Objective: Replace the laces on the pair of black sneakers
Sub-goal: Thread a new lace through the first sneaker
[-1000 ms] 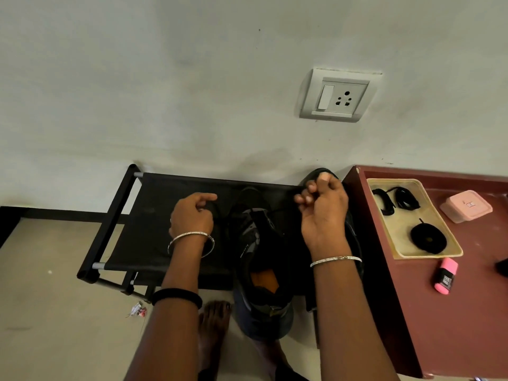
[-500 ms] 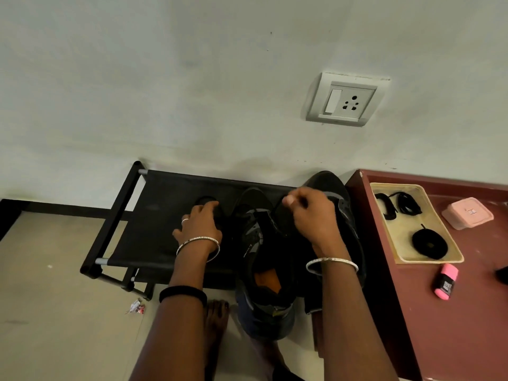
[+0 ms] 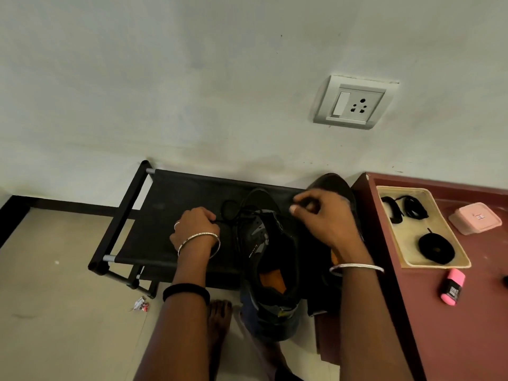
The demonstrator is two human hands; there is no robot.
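Left hand [image 3: 196,228] is curled tight on one end of the lace [image 3: 226,220]. Right hand [image 3: 327,220] pinches what looks like the other end; black on black, hard to confirm. Lace should be light, limp and thin: grip near the tip, under tension. It comes off the sneaker [image 3: 264,243] on the rack [image 3: 170,204], between both hands.
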